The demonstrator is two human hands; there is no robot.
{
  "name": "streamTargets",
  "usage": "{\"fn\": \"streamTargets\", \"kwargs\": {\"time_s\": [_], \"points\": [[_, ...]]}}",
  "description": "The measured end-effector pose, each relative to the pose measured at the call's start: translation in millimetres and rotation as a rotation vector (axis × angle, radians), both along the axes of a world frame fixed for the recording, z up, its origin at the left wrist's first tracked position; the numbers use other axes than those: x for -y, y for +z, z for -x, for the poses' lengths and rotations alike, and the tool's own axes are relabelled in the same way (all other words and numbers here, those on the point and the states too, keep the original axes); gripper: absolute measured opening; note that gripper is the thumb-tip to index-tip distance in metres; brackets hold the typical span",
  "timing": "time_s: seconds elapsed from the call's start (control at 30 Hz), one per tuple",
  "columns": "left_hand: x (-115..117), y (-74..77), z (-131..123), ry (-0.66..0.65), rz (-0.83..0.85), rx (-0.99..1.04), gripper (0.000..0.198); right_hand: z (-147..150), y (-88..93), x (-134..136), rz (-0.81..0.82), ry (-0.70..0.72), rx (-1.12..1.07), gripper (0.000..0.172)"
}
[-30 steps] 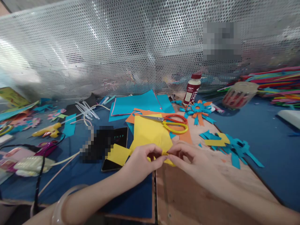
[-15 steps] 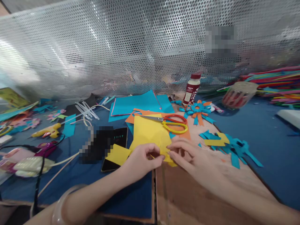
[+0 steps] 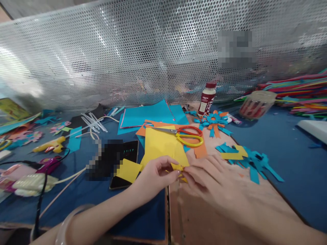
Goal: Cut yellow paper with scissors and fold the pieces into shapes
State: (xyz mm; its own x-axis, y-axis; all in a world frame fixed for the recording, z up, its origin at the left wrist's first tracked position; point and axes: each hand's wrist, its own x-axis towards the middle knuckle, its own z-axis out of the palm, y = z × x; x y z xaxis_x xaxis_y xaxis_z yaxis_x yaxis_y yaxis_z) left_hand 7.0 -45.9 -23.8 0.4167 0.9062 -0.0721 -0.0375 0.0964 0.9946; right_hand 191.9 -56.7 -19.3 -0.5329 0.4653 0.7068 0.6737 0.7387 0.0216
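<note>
Between my two hands is a small folded piece of yellow paper [image 3: 178, 167], partly hidden by the fingers. My left hand [image 3: 159, 173] pinches its left side between thumb and forefinger. On the other side, the fingertips of my right hand [image 3: 212, 177] are closed on it. Just beyond lies a larger yellow sheet [image 3: 159, 144], with scissors [image 3: 187, 134] resting across its top, their red and yellow handles to the right. A yellow paper square [image 3: 128, 170] lies on a phone [image 3: 131, 149] left of my left hand.
Blue sheets [image 3: 145, 115] and orange paper [image 3: 200, 152] lie behind. A bottle [image 3: 206, 98], blue-and-orange paper flower [image 3: 214, 120], blue paper strips [image 3: 258, 163] and a jar [image 3: 257, 104] stand or lie to the right. Leftward are a yellow glue gun [image 3: 51, 144] and cables.
The small yellow paper now shows raised and folded between my fingertips. My right hand has turned slightly, its back more toward me. The view has shifted a little.
</note>
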Motion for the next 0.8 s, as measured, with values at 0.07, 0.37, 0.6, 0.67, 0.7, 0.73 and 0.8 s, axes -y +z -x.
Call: {"fn": "streamTargets", "kwargs": {"time_s": [0.07,0.37,0.6,0.67,0.7,0.73,0.8], "points": [[0,-1.4,1,0.016,-0.049,-0.052,0.013,0,0.5,1,0.008,-0.021,0.003,0.011],[2,-6.0,1,0.040,-0.219,-0.239,0.012,1,5.1,1,0.006,-0.023,0.071,0.011],[3,-5.4,1,0.056,-0.276,-0.323,0.013,5,-2.4,1,0.049,-0.056,-0.037,0.014],[3,-4.9,1,0.056,-0.310,-0.344,0.013,7,-5.4,0,0.063,-0.047,-0.093,0.016],[4,-4.8,1,0.057,-0.328,-0.353,0.013,8,-6.3,0,0.070,-0.042,-0.114,0.017],[4,-4.8,2,0.058,-0.344,-0.361,0.013,8,-6.8,0,0.078,-0.035,-0.124,0.017],[4,-4.6,2,0.058,-0.368,-0.376,0.013,8,-6.8,-1,0.102,-0.022,-0.132,0.017]]}}
